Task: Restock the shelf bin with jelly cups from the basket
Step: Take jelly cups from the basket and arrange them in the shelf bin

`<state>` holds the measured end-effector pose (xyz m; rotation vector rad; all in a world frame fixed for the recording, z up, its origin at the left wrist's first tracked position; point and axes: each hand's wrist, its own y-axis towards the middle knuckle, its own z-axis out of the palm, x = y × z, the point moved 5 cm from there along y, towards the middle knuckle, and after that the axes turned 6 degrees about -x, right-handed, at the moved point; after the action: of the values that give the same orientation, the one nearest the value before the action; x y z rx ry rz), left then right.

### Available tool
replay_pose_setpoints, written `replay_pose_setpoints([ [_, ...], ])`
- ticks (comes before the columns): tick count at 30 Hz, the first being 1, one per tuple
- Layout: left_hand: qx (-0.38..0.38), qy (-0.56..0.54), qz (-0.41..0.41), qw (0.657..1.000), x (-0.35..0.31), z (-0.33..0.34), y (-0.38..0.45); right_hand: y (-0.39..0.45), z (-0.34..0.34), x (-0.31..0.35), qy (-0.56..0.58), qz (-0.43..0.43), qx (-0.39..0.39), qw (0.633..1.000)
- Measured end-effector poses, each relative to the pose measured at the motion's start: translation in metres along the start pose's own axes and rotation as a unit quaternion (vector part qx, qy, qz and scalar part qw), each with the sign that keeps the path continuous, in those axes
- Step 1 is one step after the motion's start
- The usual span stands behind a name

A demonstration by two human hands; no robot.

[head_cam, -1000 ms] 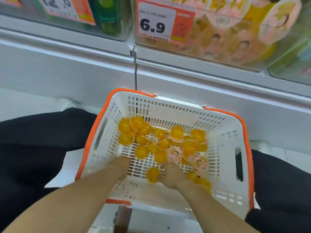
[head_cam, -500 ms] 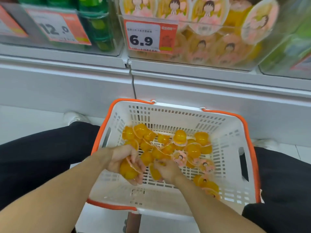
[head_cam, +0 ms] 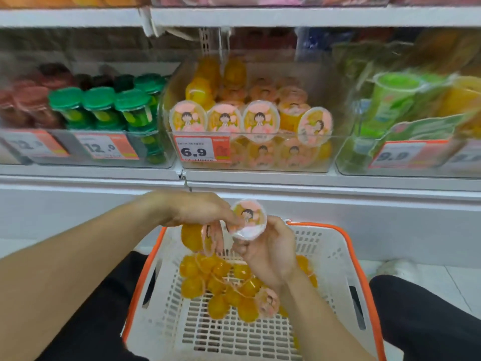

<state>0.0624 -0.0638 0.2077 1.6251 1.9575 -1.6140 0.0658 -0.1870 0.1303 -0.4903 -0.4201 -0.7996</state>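
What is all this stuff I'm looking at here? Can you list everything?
Jelly cups in basket: a loose pile, orange-yellow, on the basket floor.
Basket: one, white with orange rim, between the knees.
Shelf bin: one, clear, holding matching jelly cups, tagged 6.9.
Green-lidded jars: several, left of the bin.
Green packs: several, blurred, right of the bin.
Held jelly cups: one with cartoon lid in the right hand; another, orange, under the left.
Left hand, right hand: raised over the basket.

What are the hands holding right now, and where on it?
Left hand grips a jelly cup from above; right hand pinches another jelly cup at its rim.
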Motion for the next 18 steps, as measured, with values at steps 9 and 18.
replay_pose_setpoints([
  [9,-0.053,-0.128,0.173,0.975,-0.034,-0.010,-0.001,-0.017,0.019,0.056,0.045,-0.103,0.037,0.993],
  [18,-0.079,-0.322,0.173,0.927,-0.051,-0.026,-0.013,-0.036,0.097,0.133,-0.269,-0.431,-0.128,0.852],
])
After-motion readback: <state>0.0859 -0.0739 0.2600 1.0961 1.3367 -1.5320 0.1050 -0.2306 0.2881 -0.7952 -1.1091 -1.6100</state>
